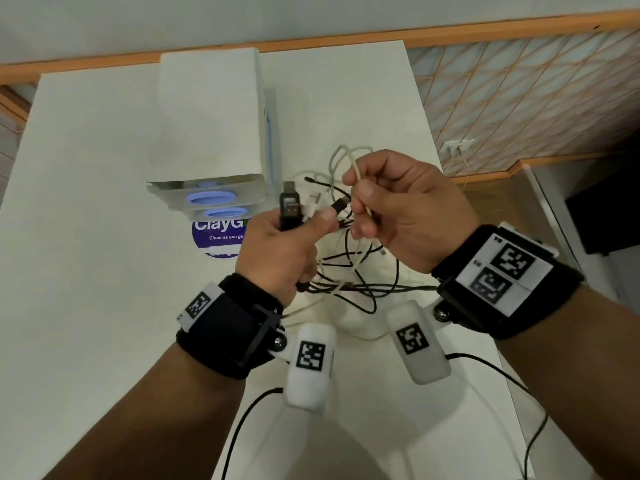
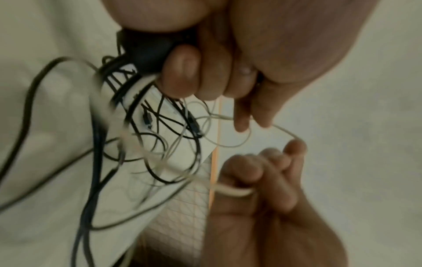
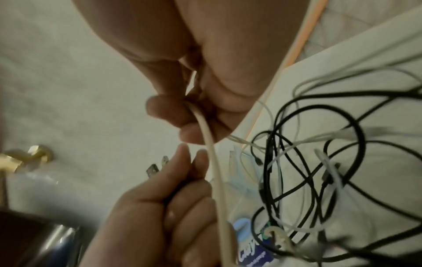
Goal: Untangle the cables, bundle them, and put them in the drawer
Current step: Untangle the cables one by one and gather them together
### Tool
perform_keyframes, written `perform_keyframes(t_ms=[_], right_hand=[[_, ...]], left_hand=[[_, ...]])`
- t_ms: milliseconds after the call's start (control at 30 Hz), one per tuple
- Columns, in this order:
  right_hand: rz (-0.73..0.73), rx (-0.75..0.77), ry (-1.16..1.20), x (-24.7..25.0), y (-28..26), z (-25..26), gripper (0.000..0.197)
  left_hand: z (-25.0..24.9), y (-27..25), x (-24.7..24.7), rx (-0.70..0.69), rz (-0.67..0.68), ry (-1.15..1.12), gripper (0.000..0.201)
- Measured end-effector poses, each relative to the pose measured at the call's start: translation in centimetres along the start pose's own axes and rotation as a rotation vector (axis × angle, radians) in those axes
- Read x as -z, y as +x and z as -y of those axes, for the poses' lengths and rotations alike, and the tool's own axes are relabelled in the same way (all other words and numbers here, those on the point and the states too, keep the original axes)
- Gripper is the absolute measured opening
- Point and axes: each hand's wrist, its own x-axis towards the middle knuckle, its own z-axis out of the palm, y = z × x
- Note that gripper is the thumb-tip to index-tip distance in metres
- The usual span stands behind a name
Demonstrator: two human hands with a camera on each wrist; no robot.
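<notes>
A tangle of black and white cables (image 1: 349, 275) hangs between my hands above the white table (image 1: 86, 202). My left hand (image 1: 304, 220) grips a black USB plug (image 1: 289, 206) together with several cable ends; the left wrist view shows its fingers (image 2: 182, 72) curled round the black plug (image 2: 143, 50). My right hand (image 1: 360, 199) pinches a white cable (image 1: 358, 174) just to the right. From the right wrist, that white cable (image 3: 210, 144) runs down out of the pinch past my left hand (image 3: 171, 198). The white drawer unit (image 1: 207, 116) with blue ring handles (image 1: 211, 199) stands behind my left hand.
A purple round sticker (image 1: 218, 237) lies on the table in front of the drawer unit. The table's right edge (image 1: 433, 133) runs close to my right hand, with tiled floor and a wall socket (image 1: 457, 145) beyond. Thin black wrist-camera leads (image 1: 242, 420) trail near the front edge.
</notes>
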Motion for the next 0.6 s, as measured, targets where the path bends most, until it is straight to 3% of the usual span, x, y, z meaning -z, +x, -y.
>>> perform_keyframes(t_ms=[133, 267, 333, 433, 467, 533, 600], right_hand=[[0.119, -0.012, -0.254, -0.2, -0.6, -0.4, 0.018], [0.159, -0.14, -0.552, -0.5, -1.4, -1.7, 0.017], [0.052, -0.177, -0.472, -0.4, -1.3, -1.8, 0.009], [-0.118, -0.215, -0.112, 0.1, -0.5, -1.1, 0.023], [-0.139, -0.207, -0.095, 0.3, -0.2, -0.9, 0.026], [-0.14, -0.136, -0.287, 0.1, -0.2, -0.7, 0.022], [-0.169, -0.066, -0.37, -0.2, -0.3, -0.6, 0.013]], left_hand=[[-1.5, 0.4, -0.3, 0.065, 0.018, -0.215, 0.027], [-2.0, 0.5, -0.6, 0.035, 0.008, -0.177, 0.018], [-1.4, 0.3, -0.4, -0.069, 0.055, -0.055, 0.014], [-0.4, -0.2, -0.1, -0.219, 0.2, 0.345, 0.025], [-0.2, -0.4, -0.2, -0.232, 0.254, 0.462, 0.031], [0.2, -0.9, -0.4, -0.236, 0.317, 0.578, 0.039], [0.5, -1.0, -0.4, -0.249, 0.286, 0.606, 0.042]])
